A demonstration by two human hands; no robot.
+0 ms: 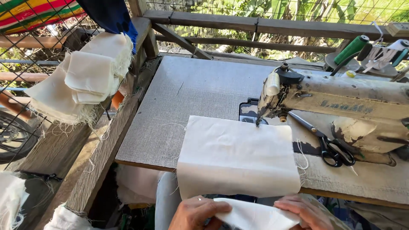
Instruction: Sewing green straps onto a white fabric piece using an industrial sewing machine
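My left hand (pixel 197 213) and right hand (pixel 307 211) both pinch a small folded white cloth (pixel 251 216) at six o'clock, just below the desk (pixel 204 89) edge. Above them at twelve o'clock I see a larger white fabric panel (pixel 236 155) lying under the sewing machine (pixel 336 106) needle, black scissors (pixel 328 145) at two o'clock, and stacked cloth pieces (pixel 85 76) at ten o'clock.

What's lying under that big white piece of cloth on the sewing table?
The white cloth rests on the grey table, its far edge by the sewing machine needle. Its near end hangs over the table edge. Anything else beneath it is covered and cannot be seen.
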